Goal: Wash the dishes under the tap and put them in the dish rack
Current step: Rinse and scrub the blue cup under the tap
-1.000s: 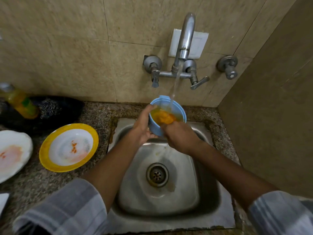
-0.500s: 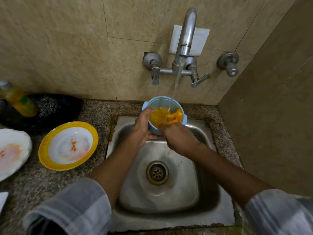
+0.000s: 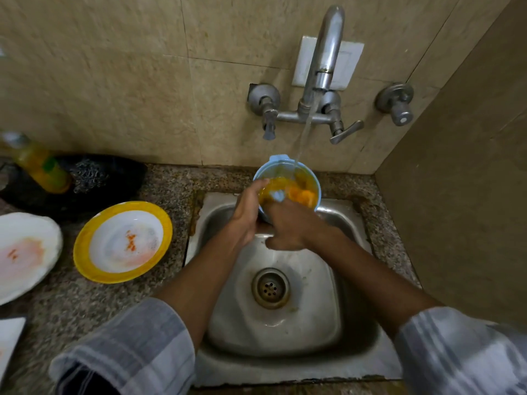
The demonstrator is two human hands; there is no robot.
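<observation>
Holding the blue bowl under the tap, my left hand grips its near-left wall with the thumb hooked over the rim; the bowl sits tilted toward me above the back edge of the sink; water runs in a thin stream from the spout onto its far rim. My right hand reaches into the bowl from the near side; its fingers are blurred among orange residue and I cannot tell whether they are curled or pinching anything; the two hands are close together, touching at the bowl.

I can read no writing anywhere; the yellow bottle at the far left carries a green label too blurred to make out.

Left of the sink, on the speckled stone counter, lies a yellow-rimmed plate with orange smears; beside it, further left, a white plate stained the same way; behind them a dark tray holds a steel scourer next to the bottle. The sink is steel with a round drain in the middle; beige tiles cover the wall, with a white plate behind the spout and a separate valve to the right.
</observation>
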